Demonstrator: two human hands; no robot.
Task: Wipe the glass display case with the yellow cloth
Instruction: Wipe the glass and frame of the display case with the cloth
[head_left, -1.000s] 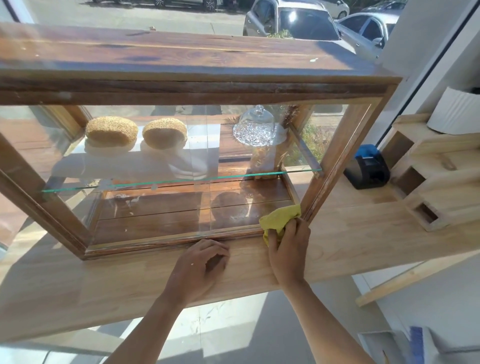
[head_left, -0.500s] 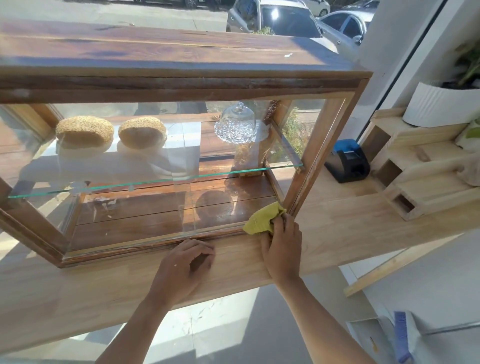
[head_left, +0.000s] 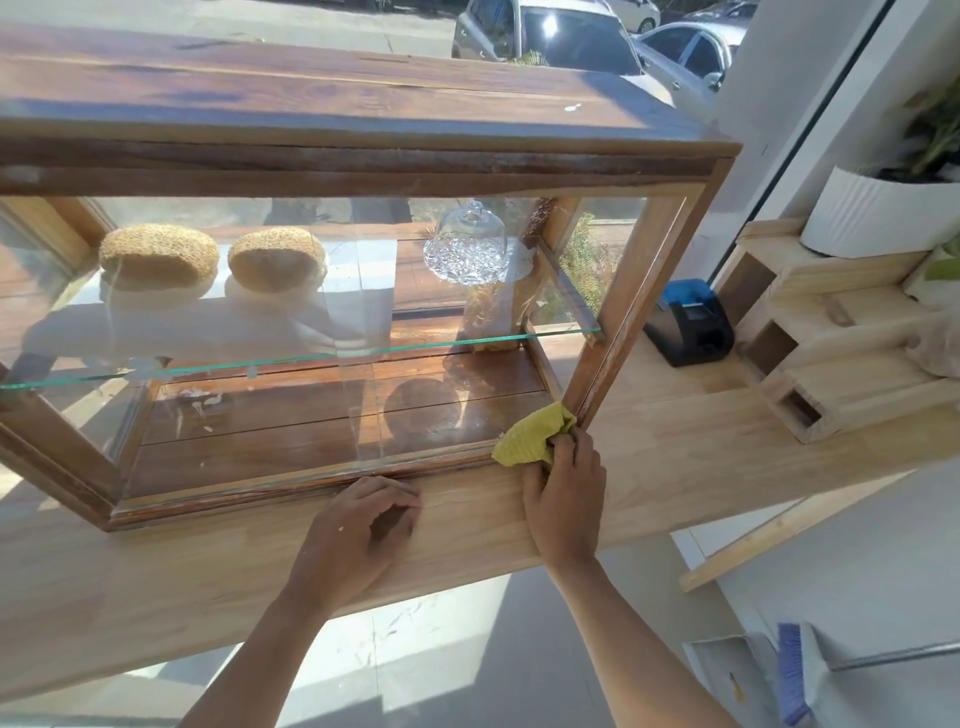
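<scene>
Two hands (right (head_left: 565, 499) on cloth (head_left: 530, 435))

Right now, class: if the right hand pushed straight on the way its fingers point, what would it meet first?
The right hand already grips the yellow cloth; just beyond, probably the display case corner post.

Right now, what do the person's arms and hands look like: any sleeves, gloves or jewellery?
Both forearms are bare, with no sleeves in view. The left hand and right hand wear no gloves; no rings, watch or bracelets are visible.
</scene>
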